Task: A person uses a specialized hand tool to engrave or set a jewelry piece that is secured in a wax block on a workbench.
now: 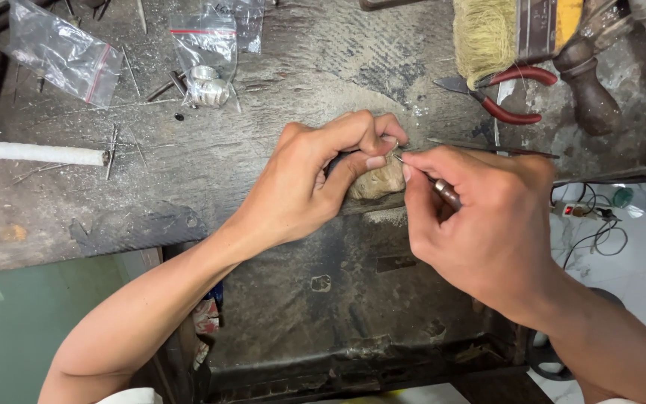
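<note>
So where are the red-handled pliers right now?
In the head view, the red-handled pliers lie on the worn workbench at upper right, just below the wide bristle brush and above the right hand.

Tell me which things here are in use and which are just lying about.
In use: left hand, right hand, thin metal tool, worn wooden peg.
Lying about: red-handled pliers, bristle brush, plastic bags, silver rings, white rod.

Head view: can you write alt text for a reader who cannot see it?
Left hand pinches a small piece against a worn bench peg while the right hand holds a thin metal tool to it. Red-handled pliers, a brush and plastic bags lie on the scarred workbench.
</note>
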